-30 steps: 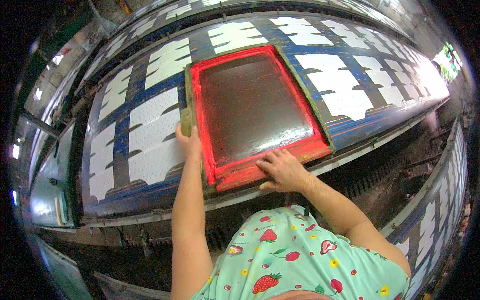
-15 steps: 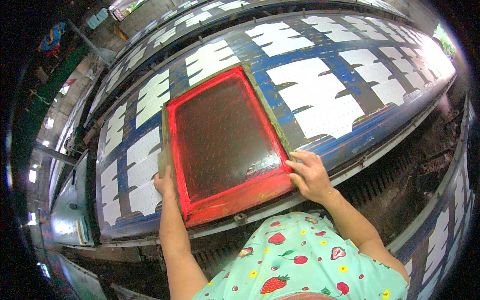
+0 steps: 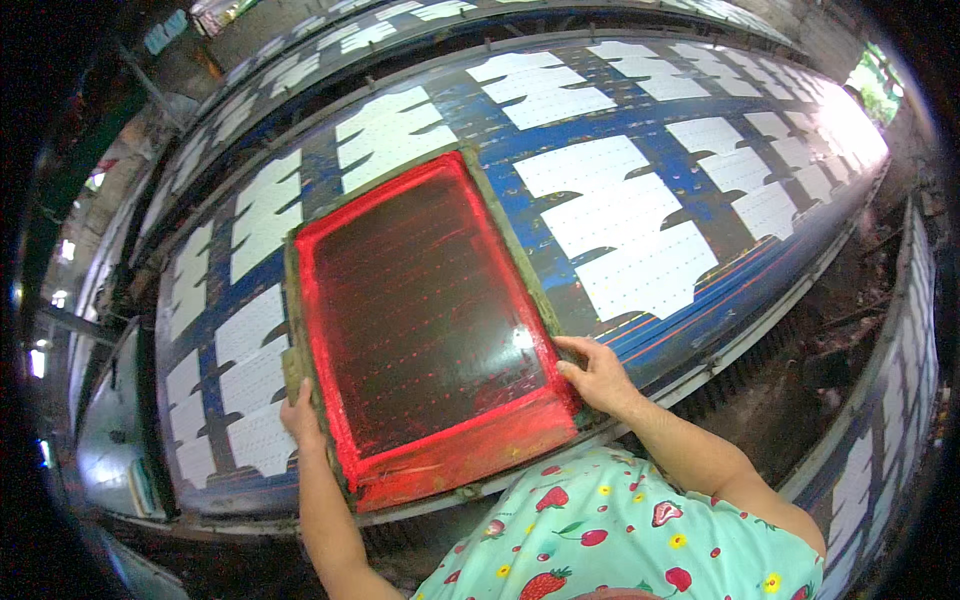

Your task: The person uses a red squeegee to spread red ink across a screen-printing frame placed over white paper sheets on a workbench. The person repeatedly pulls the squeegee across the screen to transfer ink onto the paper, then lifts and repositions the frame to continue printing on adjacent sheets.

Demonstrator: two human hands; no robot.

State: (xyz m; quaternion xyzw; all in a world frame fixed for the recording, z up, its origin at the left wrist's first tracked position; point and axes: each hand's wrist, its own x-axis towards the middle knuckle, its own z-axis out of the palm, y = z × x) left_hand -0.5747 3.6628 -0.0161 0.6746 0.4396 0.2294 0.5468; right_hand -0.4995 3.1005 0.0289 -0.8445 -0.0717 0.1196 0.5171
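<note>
A screen printing frame (image 3: 508,436) lies flat on the long printing table (image 3: 665,333), in front of me. It has a worn greenish rim, a red border and a dark, glossy mesh (image 3: 430,310) through which faint rows of dots show. My left hand (image 3: 303,418) is closed on the frame's left side, towards the near corner. On the opposite side, my right hand (image 3: 598,375) grips the edge near the lower right corner, thumb on the near part of the rim. White dotted cut pieces (image 3: 620,215) are laid out in rows around the frame; whatever lies under it is mostly hidden.
Further printing tables with white pieces (image 3: 388,32) run behind this one, and another table (image 3: 858,500) stands at the right. Between the tables is a dark gap (image 3: 760,375). A pale shiny panel (image 3: 115,430) stands at the left end.
My view has shifted, so the table and frame appear lower and further left. The fingers of my right hand have drawn closer together on the rim. The frame keeps its place among the pieces.
</note>
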